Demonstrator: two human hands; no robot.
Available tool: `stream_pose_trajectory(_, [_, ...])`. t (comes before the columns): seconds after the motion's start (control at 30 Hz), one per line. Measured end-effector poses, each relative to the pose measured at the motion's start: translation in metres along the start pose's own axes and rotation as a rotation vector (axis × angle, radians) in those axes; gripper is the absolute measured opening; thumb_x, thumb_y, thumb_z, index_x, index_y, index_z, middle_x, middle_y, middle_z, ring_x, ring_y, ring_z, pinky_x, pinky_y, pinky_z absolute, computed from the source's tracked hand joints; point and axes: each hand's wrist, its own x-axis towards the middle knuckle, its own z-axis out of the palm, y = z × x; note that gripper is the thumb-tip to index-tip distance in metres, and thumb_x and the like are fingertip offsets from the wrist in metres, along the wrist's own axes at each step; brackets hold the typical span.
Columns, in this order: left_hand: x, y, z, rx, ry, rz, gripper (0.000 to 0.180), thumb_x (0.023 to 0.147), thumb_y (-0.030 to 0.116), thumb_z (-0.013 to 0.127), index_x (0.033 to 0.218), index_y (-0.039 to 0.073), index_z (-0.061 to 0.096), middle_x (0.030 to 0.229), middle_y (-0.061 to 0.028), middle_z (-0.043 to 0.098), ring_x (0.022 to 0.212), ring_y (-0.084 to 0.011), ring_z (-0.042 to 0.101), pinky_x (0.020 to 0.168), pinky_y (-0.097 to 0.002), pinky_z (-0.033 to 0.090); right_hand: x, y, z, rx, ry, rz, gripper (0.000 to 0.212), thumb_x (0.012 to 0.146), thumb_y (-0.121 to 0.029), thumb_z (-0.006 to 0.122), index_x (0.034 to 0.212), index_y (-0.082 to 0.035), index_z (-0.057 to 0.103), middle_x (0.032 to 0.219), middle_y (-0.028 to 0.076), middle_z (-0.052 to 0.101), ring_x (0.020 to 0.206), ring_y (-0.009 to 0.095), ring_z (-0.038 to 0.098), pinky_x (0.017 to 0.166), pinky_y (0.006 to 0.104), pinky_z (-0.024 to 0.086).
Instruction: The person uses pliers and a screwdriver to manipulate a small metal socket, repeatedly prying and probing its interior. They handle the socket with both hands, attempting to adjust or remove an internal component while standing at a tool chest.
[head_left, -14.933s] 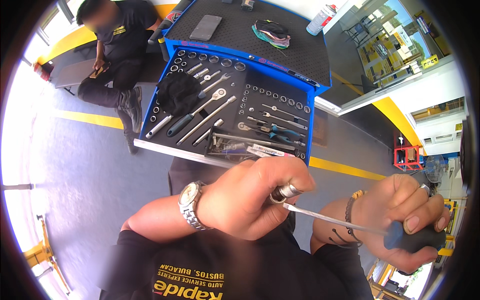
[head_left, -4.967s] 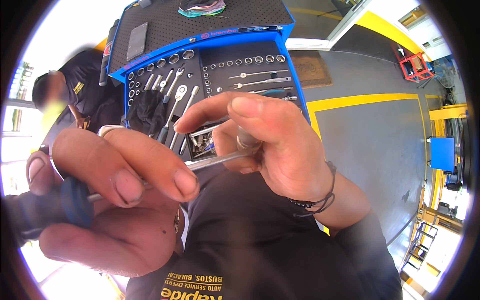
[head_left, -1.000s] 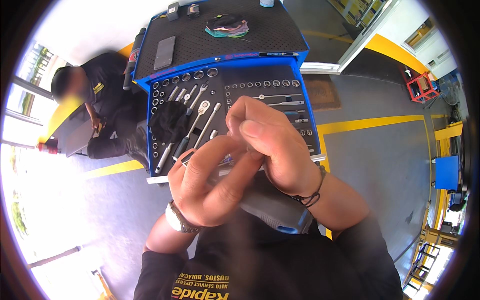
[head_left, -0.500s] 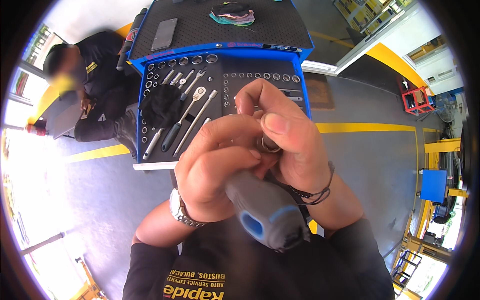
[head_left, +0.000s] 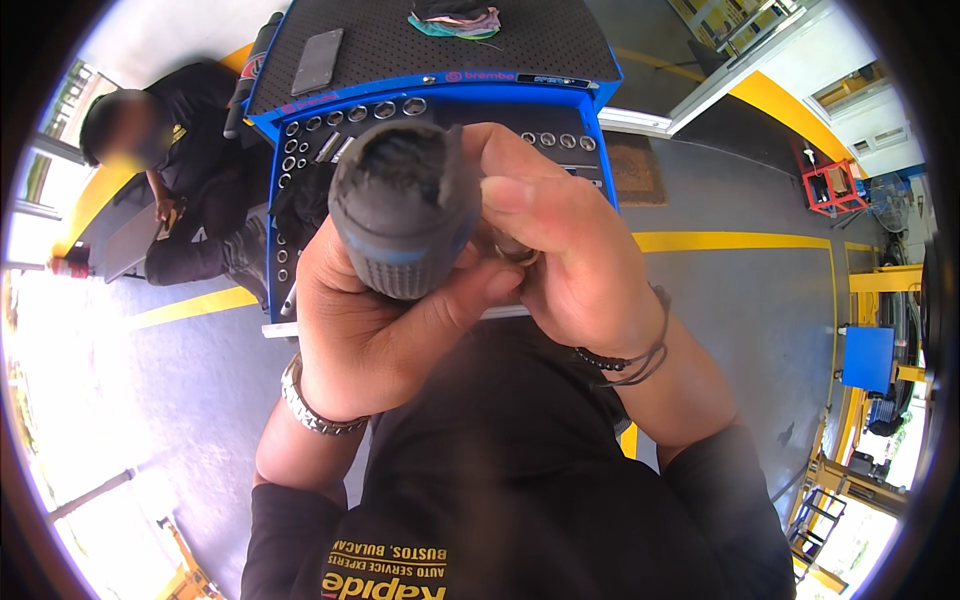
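Raised in front of my chest is a tool with a thick dark grey, blue-banded grip [head_left: 405,235], its ragged butt end turned up toward me. My left hand [head_left: 352,345] is closed around this grip from below. Against it, my right hand [head_left: 580,245] has its fingers curled in, thumb pressed across. Between the hands a small round shiny metal piece [head_left: 514,248] shows at my right fingers; whether it belongs to the tool cannot be seen. The tool's far end is hidden behind the hands.
Beyond my hands, a blue tool chest [head_left: 610,90] has its drawer open, with several sockets [head_left: 360,113] in it. A phone [head_left: 320,62] and bundled cloth [head_left: 455,20] lie on top. Another person [head_left: 200,150] sits at the left. A red stand [head_left: 835,190] is at the right.
The tool's grip has swung from pointing down toward my body to up and left over the drawer. My left hand has turned with it; my right hand stays close beside.
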Motion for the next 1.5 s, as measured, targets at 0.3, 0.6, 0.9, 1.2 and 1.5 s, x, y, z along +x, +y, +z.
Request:
stream_pose_trajectory(0.3, [-0.007, -0.029, -0.039, 0.443, 0.321, -0.068, 0.022, 0.083, 0.005, 0.071, 0.100, 0.001, 0.058, 0.101, -0.0104, 0.061, 0.085, -0.0149, 0.059, 0.073, -0.0289, 0.047, -0.003, -0.001, -0.020, -0.028, 0.084, 0.057, 0.050, 0.088, -0.043, 0.039, 0.112, 0.001, 0.045, 0.052, 0.004, 0.042, 0.048, 0.011, 0.035, 0.052, 0.0251, 0.033])
stream_pose_trajectory(0.6, [-0.012, -0.155, -0.133, 1.199, 0.085, -0.335, 0.035, 0.082, 0.012, 0.064, 0.113, -0.003, 0.060, 0.105, -0.0199, 0.058, 0.098, -0.0395, 0.058, 0.085, -0.0433, 0.048, -0.003, 0.047, -0.057, 0.266, 0.136, 0.186, 0.036, 0.091, -0.041, 0.042, 0.104, -0.009, 0.051, 0.054, 0.001, 0.042, 0.049, 0.011, 0.037, 0.049, 0.0257, 0.029])
stream_pose_trajectory(0.9, [-0.002, -0.060, -0.017, 0.684, 0.034, 0.253, 0.063, 0.075, 0.008, 0.076, 0.129, 0.000, 0.045, 0.114, -0.0184, 0.062, 0.109, -0.0306, 0.060, 0.096, -0.0402, 0.044, 0.002, 0.043, -0.036, 0.236, 0.152, 0.178, 0.039, 0.089, -0.040, 0.042, 0.109, -0.006, 0.047, 0.061, 0.002, 0.047, 0.052, 0.010, 0.040, 0.051, 0.0241, 0.032])
stream_pose_trajectory(1.2, [-0.001, -0.053, -0.002, 0.664, 0.020, 0.352, 0.071, 0.076, -0.006, 0.072, 0.137, 0.000, 0.035, 0.122, -0.0225, 0.056, 0.103, -0.0258, 0.063, 0.083, -0.0336, 0.050, 0.004, 0.042, -0.027, 0.287, 0.005, 0.031, 0.047, 0.093, -0.029, 0.044, 0.132, -0.003, 0.040, 0.106, 0.007, 0.062, 0.082, 0.011, 0.051, 0.073, 0.0251, 0.041])
stream_pose_trajectory(1.5, [-0.001, -0.052, 0.010, 0.572, 0.084, 0.457, 0.060, 0.073, -0.007, 0.070, 0.129, -0.001, 0.048, 0.110, -0.0203, 0.060, 0.086, -0.0225, 0.060, 0.066, -0.0286, 0.048, -0.003, 0.035, -0.022, -0.102, -0.020, -0.087, 0.058, 0.099, -0.031, 0.029, 0.147, 0.002, 0.027, 0.129, 0.028, 0.052, 0.118, 0.030, 0.054, 0.105, 0.0386, 0.038])
